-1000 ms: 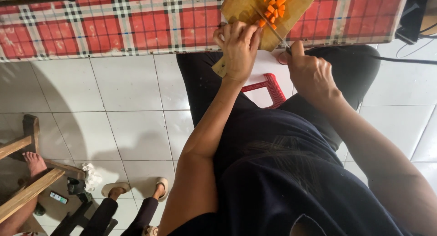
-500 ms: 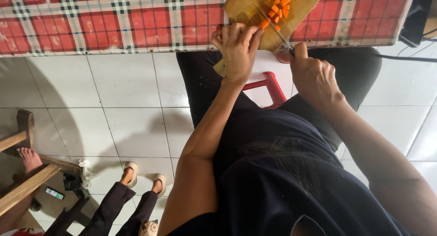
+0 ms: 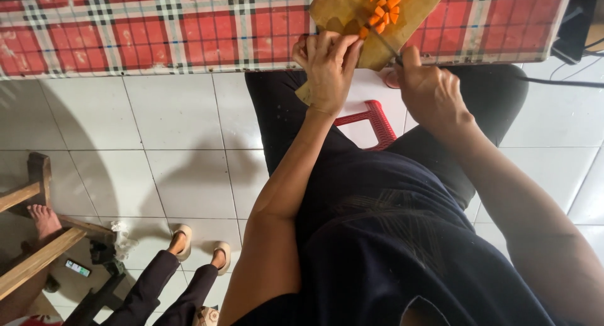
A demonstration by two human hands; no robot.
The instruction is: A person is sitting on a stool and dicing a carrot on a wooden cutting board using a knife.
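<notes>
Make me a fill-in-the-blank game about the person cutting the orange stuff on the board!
1. The small cut pieces on the wooden cutting board are ____ in colour.
2. The knife is held by the person's ____ hand.
3. The tablecloth has a checked pattern that is mostly ____.
4. The left hand rests at the edge of the cutting ____.

Missing words: orange; right; red; board
</notes>
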